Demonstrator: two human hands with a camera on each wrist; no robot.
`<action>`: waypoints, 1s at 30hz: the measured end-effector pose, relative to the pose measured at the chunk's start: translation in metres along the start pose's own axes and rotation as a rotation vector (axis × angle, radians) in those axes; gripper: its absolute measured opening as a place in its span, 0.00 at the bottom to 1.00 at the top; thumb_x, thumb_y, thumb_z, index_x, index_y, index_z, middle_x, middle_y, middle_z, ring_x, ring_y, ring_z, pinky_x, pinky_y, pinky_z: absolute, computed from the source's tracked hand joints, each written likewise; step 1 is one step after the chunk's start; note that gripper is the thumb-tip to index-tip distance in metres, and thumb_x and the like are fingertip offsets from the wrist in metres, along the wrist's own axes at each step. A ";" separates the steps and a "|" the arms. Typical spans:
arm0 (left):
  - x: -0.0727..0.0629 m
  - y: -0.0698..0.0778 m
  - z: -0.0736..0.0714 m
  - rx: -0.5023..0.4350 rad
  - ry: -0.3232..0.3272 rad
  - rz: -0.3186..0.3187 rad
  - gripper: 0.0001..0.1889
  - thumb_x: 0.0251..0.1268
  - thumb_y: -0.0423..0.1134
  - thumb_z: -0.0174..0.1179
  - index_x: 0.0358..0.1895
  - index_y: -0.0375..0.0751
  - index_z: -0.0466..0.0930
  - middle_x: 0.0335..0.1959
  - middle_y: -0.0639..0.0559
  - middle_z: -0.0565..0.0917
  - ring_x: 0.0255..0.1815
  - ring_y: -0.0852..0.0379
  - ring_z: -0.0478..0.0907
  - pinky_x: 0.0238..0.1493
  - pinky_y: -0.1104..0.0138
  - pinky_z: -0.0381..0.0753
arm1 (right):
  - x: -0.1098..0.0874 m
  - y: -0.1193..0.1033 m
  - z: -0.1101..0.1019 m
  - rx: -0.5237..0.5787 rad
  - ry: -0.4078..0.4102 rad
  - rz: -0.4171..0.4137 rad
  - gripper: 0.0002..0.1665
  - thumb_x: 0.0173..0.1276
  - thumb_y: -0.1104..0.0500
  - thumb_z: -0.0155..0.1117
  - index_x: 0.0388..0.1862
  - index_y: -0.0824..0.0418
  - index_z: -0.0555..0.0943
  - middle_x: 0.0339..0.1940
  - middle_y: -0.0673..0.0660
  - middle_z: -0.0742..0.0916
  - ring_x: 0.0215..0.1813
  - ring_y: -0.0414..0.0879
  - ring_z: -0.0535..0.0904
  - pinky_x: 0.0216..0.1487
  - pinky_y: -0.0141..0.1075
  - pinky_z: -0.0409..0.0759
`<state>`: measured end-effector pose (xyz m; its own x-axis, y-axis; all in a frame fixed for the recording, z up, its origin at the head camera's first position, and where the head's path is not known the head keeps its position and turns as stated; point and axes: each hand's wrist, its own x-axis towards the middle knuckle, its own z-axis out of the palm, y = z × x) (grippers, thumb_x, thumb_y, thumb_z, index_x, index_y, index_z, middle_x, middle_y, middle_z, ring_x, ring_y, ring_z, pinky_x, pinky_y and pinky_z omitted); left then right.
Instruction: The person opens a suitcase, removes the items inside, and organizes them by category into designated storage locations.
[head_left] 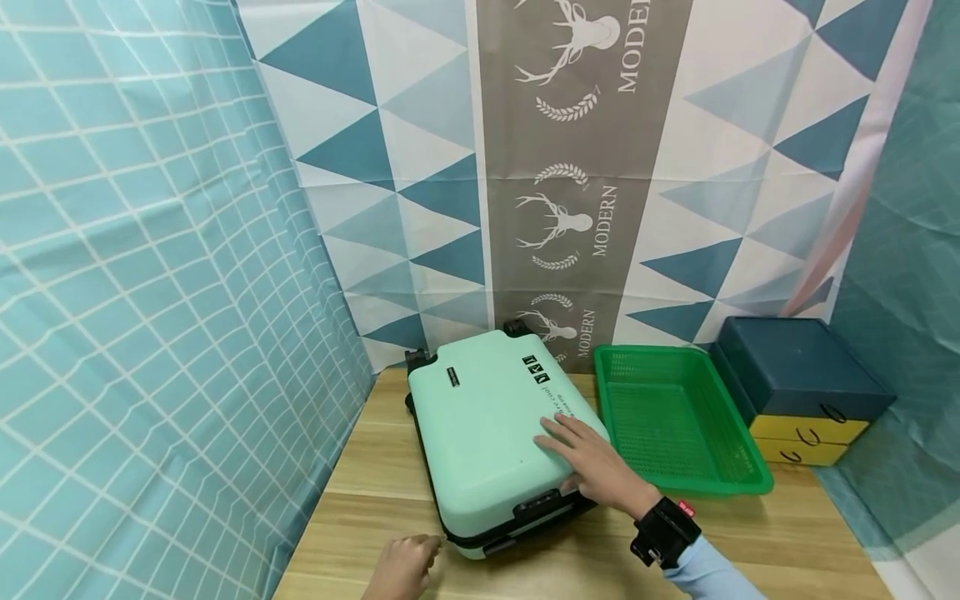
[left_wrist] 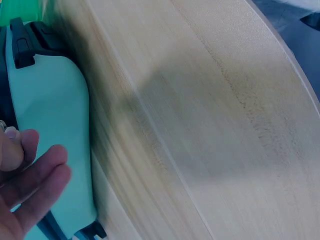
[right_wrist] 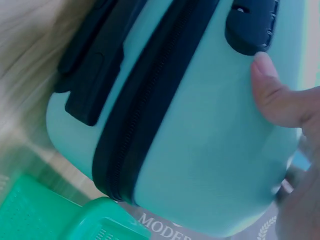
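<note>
A mint-green hard-shell suitcase (head_left: 495, 433) lies flat on the wooden table, its wheels toward the patterned backdrop. My right hand (head_left: 596, 467) rests on the lid near the front right corner with fingers spread. In the right wrist view its thumb (right_wrist: 272, 90) touches the shell just beside the black combination lock (right_wrist: 250, 25). At the front left corner, my left hand (head_left: 405, 567) is beside the black zipper seam (head_left: 457, 540). The left wrist view shows its thumb and forefinger pinching a small metallic zipper pull (left_wrist: 2, 124), mostly hidden, while the other fingers (left_wrist: 42, 185) extend loosely.
To the suitcase's right is a green plastic basket (head_left: 678, 417). Beyond it, against the right side, stands a dark blue box (head_left: 806, 362) with yellow drawers (head_left: 810, 437). Blue checked cloth (head_left: 150, 292) hangs along the left edge of the wooden table (head_left: 360, 483).
</note>
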<state>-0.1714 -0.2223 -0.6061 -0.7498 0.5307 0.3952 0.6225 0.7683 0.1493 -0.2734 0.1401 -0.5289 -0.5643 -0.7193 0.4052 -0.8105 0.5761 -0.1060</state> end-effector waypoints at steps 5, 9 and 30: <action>0.003 -0.003 0.002 -0.035 -0.072 -0.013 0.16 0.38 0.17 0.67 0.27 0.43 0.83 0.20 0.62 0.76 0.19 0.73 0.68 0.17 0.78 0.65 | -0.001 -0.001 -0.002 -0.058 -0.054 0.019 0.58 0.48 0.57 0.81 0.77 0.60 0.63 0.76 0.65 0.65 0.76 0.64 0.57 0.74 0.55 0.54; 0.006 -0.008 0.004 -0.066 0.002 0.056 0.20 0.29 0.13 0.63 0.24 0.44 0.83 0.18 0.63 0.75 0.18 0.74 0.67 0.17 0.80 0.62 | 0.000 0.000 0.000 -0.073 -0.060 -0.001 0.57 0.47 0.59 0.81 0.76 0.62 0.63 0.76 0.66 0.65 0.75 0.65 0.57 0.74 0.55 0.52; 0.034 0.014 0.018 0.081 0.012 0.344 0.24 0.15 0.27 0.77 0.29 0.49 0.86 0.22 0.63 0.79 0.22 0.71 0.73 0.21 0.80 0.65 | 0.009 0.042 0.012 -0.308 0.202 0.101 0.48 0.41 0.67 0.84 0.65 0.56 0.76 0.59 0.64 0.77 0.52 0.60 0.72 0.46 0.48 0.74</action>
<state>-0.1925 -0.1874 -0.6067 -0.4967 0.7594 0.4202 0.8177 0.5717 -0.0667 -0.3147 0.1532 -0.5407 -0.5716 -0.5797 0.5808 -0.6500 0.7518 0.1107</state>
